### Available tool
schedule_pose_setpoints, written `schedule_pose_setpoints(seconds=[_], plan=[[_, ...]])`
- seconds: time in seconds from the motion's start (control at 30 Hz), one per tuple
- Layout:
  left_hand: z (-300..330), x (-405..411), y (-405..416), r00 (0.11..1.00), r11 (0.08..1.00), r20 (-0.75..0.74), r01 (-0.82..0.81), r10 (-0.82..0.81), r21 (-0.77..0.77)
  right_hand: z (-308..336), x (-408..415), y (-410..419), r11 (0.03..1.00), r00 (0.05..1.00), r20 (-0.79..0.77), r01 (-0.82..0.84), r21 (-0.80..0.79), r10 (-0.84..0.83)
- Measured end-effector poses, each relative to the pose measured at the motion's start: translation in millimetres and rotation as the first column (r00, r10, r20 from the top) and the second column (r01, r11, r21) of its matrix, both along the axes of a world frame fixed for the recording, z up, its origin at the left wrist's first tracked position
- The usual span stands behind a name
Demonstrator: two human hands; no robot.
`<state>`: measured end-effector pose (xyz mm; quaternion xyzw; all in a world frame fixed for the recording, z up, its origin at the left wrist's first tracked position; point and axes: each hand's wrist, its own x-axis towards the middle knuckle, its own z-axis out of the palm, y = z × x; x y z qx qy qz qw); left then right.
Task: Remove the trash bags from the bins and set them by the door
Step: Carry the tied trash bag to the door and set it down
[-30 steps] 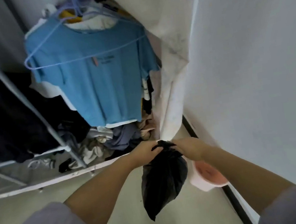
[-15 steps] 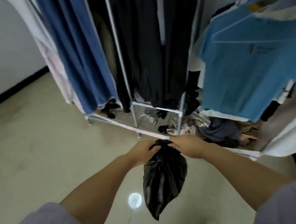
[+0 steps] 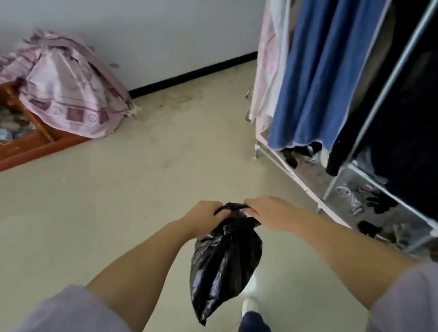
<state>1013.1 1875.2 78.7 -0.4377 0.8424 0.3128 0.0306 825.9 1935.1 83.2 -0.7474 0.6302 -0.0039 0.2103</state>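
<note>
A small black trash bag hangs in front of me above the floor, bunched tight at its top. My left hand grips the neck of the bag from the left. My right hand grips the same neck from the right, so both hands hold it up between them. No bin and no door are in view.
A metal clothes rack with blue and dark garments stands along the right, with shoes and clutter at its base. A reddish wooden frame draped with a pink patterned cloth sits at the back left. My foot is below the bag.
The view has swung left, from the wall corner and blue T-shirt past the rack to the open floor and wooden frame. The pink bin has left the view. Both hands keep the bag.
</note>
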Motion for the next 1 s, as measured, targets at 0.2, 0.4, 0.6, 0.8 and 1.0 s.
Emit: schedule_pose_setpoints(seconds=[0.2,0.4,0.6,0.8,1.0], plan=[[9,-8,-73,0.997,0.996,-0.011,-0.081,0.081,-0.021,5,-11,-94,0.996,0.996,-0.006,-0.085,-0.012,0.085],[17,-38,-163,0.988,0.989,-0.063,-0.142,0.138,-0.052,14,-44,-196,0.994,0.994,-0.009,-0.105,-0.03,0.105],[13,-36,-254,0.987,0.985,-0.041,-0.16,0.158,-0.059,9,-45,-294,0.986,0.987,-0.008,-0.164,-0.009,0.164],[5,-24,-390,0.992,0.987,-0.034,-0.122,0.119,-0.104,0,-32,-426,0.99,0.99,-0.044,-0.134,-0.039,0.132],[18,-6,-535,1.0,0.994,-0.015,-0.001,0.0,-0.11,5,-13,-554,0.998,0.999,-0.022,-0.048,-0.029,0.047]])
